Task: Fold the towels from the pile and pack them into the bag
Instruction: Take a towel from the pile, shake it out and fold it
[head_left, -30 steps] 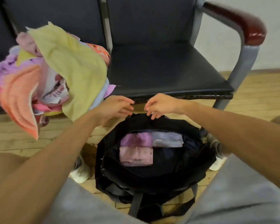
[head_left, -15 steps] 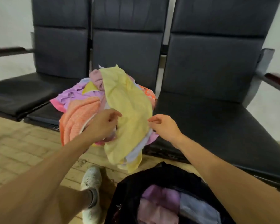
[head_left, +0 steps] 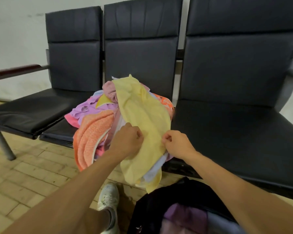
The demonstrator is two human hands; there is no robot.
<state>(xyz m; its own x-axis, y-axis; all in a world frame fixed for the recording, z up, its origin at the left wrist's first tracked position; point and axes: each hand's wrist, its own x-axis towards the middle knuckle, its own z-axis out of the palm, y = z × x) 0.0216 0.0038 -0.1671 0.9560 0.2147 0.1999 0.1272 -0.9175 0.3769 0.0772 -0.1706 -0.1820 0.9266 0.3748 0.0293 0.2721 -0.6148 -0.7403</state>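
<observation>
left hand (head_left: 128, 141) and right hand (head_left: 178, 144) each pinching yellow towel (head_left: 145, 119) draped over mixed towel pile (head_left: 91, 132) on middle seat of black bench (head_left: 227, 132), open black bag (head_left: 152, 208) on floor below holding folded purple towels (head_left: 184, 217), white sneaker (head_left: 108, 195) beside bag

Three joined black padded seats (head_left: 235, 129) stand against a pale wall (head_left: 15, 31) on a tan brick-patterned floor (head_left: 24, 174).

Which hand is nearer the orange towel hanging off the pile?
Left. The left hand grips the yellow towel right beside the orange towel; the right hand pinches the yellow towel's far edge, farther away.
</observation>
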